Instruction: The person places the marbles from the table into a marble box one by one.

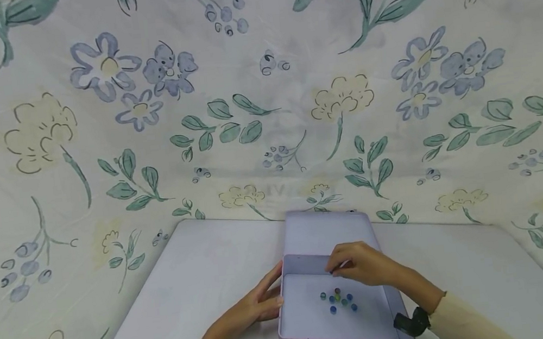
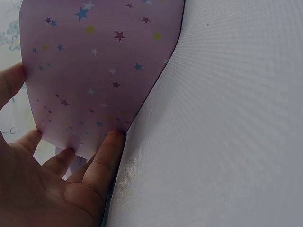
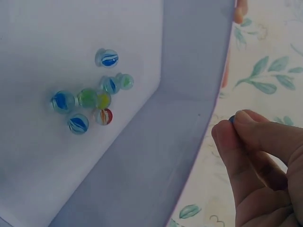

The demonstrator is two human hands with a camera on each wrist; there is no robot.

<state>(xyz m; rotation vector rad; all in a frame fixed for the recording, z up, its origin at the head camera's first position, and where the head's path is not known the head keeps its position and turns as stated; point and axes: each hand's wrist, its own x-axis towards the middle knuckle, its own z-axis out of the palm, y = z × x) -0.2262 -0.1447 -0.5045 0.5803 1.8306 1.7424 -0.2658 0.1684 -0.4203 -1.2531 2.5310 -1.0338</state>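
An open lilac box [image 1: 300, 319] has several glass marbles [image 1: 344, 301] grouped on its floor. Most have blue or green swirls; one marble [image 3: 104, 117] has red and orange in it. My right hand [image 1: 361, 264] is above the far part of the box and pinches a small marble [image 3: 232, 119] between thumb and fingertips; only a bit of blue shows. My left hand [image 1: 250, 307] rests against the box's left side, its fingertips touching the star-patterned outer wall [image 2: 104, 71].
Behind the box its lid [image 1: 329, 232] is folded back toward the cloth. The white table [image 1: 189, 286] extends on both sides. A floral cloth [image 1: 249, 139] hangs behind the table's far edge. A black strap device [image 1: 412, 322] is on the right wrist.
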